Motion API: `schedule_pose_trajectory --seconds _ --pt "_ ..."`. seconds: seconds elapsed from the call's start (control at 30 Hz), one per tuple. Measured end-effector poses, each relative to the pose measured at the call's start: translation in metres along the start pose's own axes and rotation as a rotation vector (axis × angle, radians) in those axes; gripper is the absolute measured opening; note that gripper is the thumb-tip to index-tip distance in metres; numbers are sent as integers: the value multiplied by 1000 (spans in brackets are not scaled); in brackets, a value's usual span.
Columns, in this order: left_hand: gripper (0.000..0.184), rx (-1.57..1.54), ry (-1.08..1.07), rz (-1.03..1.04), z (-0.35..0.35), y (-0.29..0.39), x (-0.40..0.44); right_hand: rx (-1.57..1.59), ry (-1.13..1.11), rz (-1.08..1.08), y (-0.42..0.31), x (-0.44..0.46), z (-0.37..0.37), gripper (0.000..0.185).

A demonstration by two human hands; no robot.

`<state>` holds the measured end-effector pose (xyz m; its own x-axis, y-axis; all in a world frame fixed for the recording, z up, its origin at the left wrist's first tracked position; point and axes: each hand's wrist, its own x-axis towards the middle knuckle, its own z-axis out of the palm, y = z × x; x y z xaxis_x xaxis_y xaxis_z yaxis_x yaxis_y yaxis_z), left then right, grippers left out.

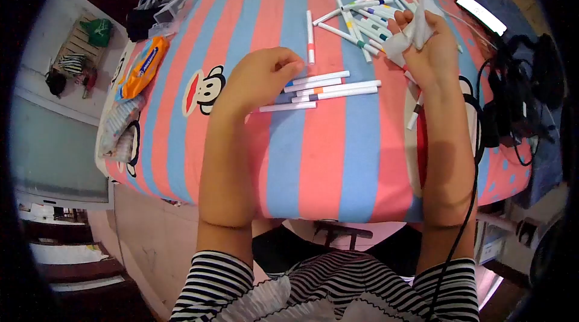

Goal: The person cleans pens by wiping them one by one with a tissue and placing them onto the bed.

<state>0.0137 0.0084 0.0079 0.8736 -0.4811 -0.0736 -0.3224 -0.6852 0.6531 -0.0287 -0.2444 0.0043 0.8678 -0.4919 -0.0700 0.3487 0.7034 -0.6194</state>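
Note:
My left hand is over the bed with its fingers curled and thumb tip bent in. Most of its fingertips are hidden, so what it holds, if anything, cannot be seen. Just right of it and under it lies a loose row of white marker pens with coloured bands, their left ends partly covered. Another marker with a red band lies lengthwise above the row. My right hand, palm up, is closed around a crumpled white tissue. Beside it spreads a messy pile of markers.
A striped pink and blue sheet covers the bed. An orange packet lies at the left edge. On the right are a lit phone with a cable and a dark bundle of cords. One marker lies under my right wrist.

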Motion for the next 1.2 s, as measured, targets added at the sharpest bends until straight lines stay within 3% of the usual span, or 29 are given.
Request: schedule_pose_trajectory --seconds 0.1,0.3,0.4,0.6,0.7,0.8,0.9,1.0,1.2 --pt "19 -25 -57 -116 -6 -8 -3 71 11 25 0 -5 2 32" --pt "17 78 -192 0 -6 -11 -3 -19 -29 87 2 -2 -1 32" --pt "18 82 -97 33 -1 -10 2 -145 -86 67 4 -1 0 38" --pt "16 64 273 168 13 4 3 -241 -146 87 2 -7 3 34" --pt "20 -284 289 126 15 13 5 -322 -64 120 7 -3 -1 33" --pt "23 -508 209 212 21 23 0 -309 -86 94 13 -11 5 33" --pt "26 -598 64 255 34 26 0 -327 -120 177 15 -13 5 33" --pt "27 -750 -1 266 44 29 0 -67 -246 269 22 -11 0 30" --pt "26 -804 1 203 44 26 1 133 -398 403 26 -27 12 29"
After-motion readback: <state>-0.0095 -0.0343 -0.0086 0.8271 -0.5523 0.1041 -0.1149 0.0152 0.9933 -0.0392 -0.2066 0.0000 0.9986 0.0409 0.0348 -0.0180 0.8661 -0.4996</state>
